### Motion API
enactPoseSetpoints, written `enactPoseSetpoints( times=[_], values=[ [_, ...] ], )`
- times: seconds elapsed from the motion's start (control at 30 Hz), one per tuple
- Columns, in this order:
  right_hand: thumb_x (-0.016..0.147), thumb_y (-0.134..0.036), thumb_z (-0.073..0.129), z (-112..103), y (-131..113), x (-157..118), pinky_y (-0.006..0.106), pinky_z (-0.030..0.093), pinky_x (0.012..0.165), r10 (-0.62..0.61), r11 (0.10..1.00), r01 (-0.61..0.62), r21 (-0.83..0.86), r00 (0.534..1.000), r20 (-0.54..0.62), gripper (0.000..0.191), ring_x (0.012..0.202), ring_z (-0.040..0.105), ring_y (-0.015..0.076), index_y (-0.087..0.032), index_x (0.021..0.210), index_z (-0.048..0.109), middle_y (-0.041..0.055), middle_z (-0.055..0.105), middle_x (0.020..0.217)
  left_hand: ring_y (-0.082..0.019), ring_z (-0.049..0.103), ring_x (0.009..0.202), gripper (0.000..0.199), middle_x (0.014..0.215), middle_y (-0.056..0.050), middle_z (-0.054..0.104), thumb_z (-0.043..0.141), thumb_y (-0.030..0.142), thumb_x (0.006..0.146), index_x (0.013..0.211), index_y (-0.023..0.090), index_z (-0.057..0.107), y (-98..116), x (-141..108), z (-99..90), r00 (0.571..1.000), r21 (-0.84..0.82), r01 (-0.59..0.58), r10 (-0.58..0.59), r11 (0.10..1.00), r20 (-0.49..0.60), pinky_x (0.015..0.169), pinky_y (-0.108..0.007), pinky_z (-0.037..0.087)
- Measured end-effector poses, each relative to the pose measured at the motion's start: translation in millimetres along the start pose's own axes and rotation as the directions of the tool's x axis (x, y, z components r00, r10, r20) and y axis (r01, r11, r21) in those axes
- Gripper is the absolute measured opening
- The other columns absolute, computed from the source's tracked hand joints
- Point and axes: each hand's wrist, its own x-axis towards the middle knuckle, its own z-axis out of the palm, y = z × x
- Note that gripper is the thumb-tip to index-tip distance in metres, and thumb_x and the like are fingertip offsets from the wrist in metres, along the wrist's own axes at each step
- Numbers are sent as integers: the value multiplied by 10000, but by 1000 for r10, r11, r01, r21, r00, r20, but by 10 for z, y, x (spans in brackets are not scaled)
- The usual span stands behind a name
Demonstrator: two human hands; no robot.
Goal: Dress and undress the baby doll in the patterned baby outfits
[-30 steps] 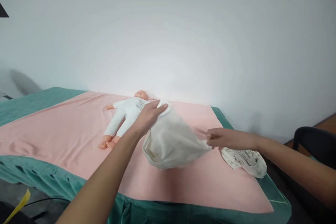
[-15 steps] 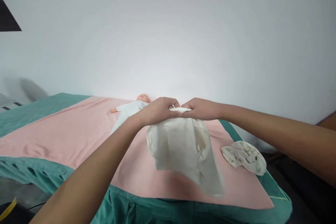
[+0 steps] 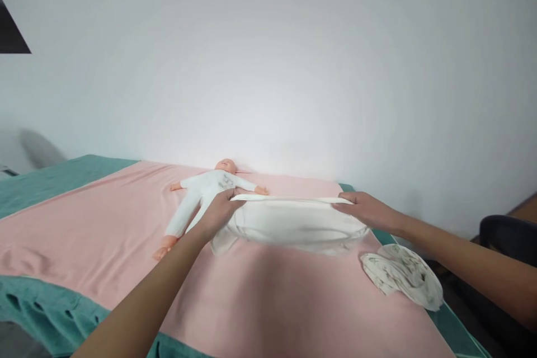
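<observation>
A white cloth (image 3: 293,222), blurred along its lower part, is stretched level between my two hands above a pink sheet (image 3: 104,218). My left hand (image 3: 223,210) is closed on its left upper corner, near the doll's side. At the other end my right hand (image 3: 363,208) pinches the right upper corner between thumb and fingers. Behind my left hand a baby doll (image 3: 210,183) in a white outfit lies on its back with arms spread; my left forearm and hand cover part of its legs. Whether the cloth is a garment I cannot tell.
A crumpled white patterned cloth (image 3: 403,274) lies at the right edge of the pink sheet. Green fabric (image 3: 50,313) covers the bed beneath and hangs over its front. A pale wall (image 3: 268,67) rises behind, and a dark chair back (image 3: 507,238) stands at the right.
My hands have moved apart, pulling the cloth's upper edge straight; before, they were together with the cloth hanging down. More of the doll now shows.
</observation>
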Motion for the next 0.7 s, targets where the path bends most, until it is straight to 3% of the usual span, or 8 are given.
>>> enactPoseSetpoints(
  times=[0.1, 0.2, 0.27, 0.33, 0.37, 0.47, 0.57, 0.7],
  values=[
    [723, -590, 652, -58, 238, 128, 309, 406, 561, 85, 995, -76, -66, 985, 150, 380, 600, 543, 185, -221, 645, 601, 23, 620, 697, -179, 530, 629, 282, 677, -2, 583, 662, 444, 709, 791, 184, 590, -174, 210, -7, 970, -15, 140, -134, 990, 201, 562, -256, 368],
    [763, -478, 636, -2, 467, 350, 314, 464, 630, 123, 972, -72, -225, 966, 226, 261, 714, 625, 220, -228, 691, 666, 51, 690, 810, -227, 587, 717, 206, 753, -43, 629, 673, 369, 704, 757, 185, 597, -347, 461, 129, 971, 263, 127, -174, 956, 164, 650, -300, 425],
    [791, -366, 612, 138, 610, 520, 315, 481, 709, 125, 909, -62, -412, 984, 128, 165, 814, 650, 236, -224, 757, 689, 72, 706, 882, -284, 599, 888, 119, 880, -95, 646, 632, 262, 732, 812, 176, 609, -466, 567, 351, 991, 449, 108, -130, 887, 18, 799, -368, 432],
    [817, -258, 566, 364, 716, 665, 350, 465, 780, 113, 838, -99, -537, 994, -6, 128, 900, 637, 261, -199, 842, 677, 112, 692, 938, -327, 523, 1113, 212, 1085, -152, 611, 531, 156, 781, 980, 167, 602, -594, 587, 673, 994, 519, 89, -42, 850, -100, 954, -446, 366],
    [829, -214, 537, 505, 748, 717, 379, 452, 805, 107, 813, -120, -570, 993, -57, 153, 944, 620, 281, -183, 908, 665, 138, 677, 984, -330, 480, 1180, 277, 1164, -167, 581, 471, 115, 800, 1044, 166, 592, -662, 568, 858, 983, 575, 24, 85, 818, -162, 1003, -473, 329],
    [860, -105, 442, 998, 770, 792, 427, 377, 925, 22, 766, -115, -633, 988, -153, 297, 1149, 513, 305, -158, 1113, 590, 191, 569, 1224, -333, 406, 1267, 390, 1303, -186, 511, 408, 87, 822, 1172, 163, 563, -867, 472, 1401, 944, 574, -230, 323, 786, -64, 1091, -487, 245],
    [880, -59, 379, 1465, 758, 805, 382, 376, 923, -92, 721, -69, -689, 977, -193, 332, 1108, 528, 267, -171, 1127, 570, 161, 590, 1163, -354, 408, 1272, 359, 1308, -205, 512, 405, 157, 862, 1180, 146, 571, -1041, 444, 1758, 949, 404, -294, 316, 866, 14, 1094, -485, 253],
    [927, -247, 435, 1801, 808, 887, 407, 413, 890, 55, 739, -266, -619, 940, -338, 254, 1024, 572, 307, -102, 1080, 578, 209, 616, 1053, -388, 332, 1343, 409, 1385, -212, 463, 485, 269, 865, 1251, 143, 537, -1158, 580, 1858, 985, 284, -148, 168, 947, -47, 1143, -531, 127]
  ],
)
